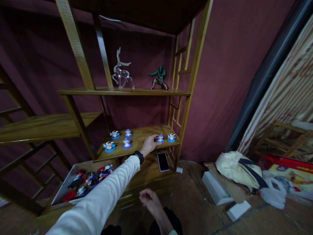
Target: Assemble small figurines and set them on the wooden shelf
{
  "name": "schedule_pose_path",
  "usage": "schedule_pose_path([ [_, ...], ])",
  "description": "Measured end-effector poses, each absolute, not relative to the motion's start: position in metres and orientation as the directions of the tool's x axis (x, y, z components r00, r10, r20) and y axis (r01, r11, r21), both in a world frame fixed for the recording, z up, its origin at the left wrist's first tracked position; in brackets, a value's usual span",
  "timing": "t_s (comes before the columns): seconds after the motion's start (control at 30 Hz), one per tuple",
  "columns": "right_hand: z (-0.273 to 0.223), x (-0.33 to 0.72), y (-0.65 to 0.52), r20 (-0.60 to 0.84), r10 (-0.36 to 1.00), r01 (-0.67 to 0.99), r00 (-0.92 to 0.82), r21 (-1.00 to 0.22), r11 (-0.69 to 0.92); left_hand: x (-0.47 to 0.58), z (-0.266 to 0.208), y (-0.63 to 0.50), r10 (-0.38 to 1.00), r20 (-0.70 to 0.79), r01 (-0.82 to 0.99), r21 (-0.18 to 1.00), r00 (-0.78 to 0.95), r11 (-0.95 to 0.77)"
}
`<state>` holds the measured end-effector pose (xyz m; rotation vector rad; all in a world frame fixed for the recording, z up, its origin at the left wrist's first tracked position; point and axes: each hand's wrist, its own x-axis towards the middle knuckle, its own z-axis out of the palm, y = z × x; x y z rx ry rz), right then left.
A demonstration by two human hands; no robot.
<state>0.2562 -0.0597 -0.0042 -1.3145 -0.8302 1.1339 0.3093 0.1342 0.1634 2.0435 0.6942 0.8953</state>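
The long left sleeve is white (softly creased), the wristband black, and the legwear dark.

Looks like a home, one corner of a room. Dark red painted wall. Tall brown wooden open shelf unit, bearing a clear deer ornament, a green-topped crouching figure and small cartoon figurines on blue or purple round bases. Pale striped cloth curtain at right. Brown tiled floor; low at right, cream cloth bag with dark strap, white plastic carrier bag.
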Motion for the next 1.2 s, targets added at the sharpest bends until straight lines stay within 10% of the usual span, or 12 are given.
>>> schedule_pose_path([
  [1.2,-0.020,0.253,-0.056,-0.058,0.959,-0.078,0.278,-0.996,-0.037,0.251,0.175,0.071,0.673,0.512,0.183,0.706,0.534,-0.684],
])
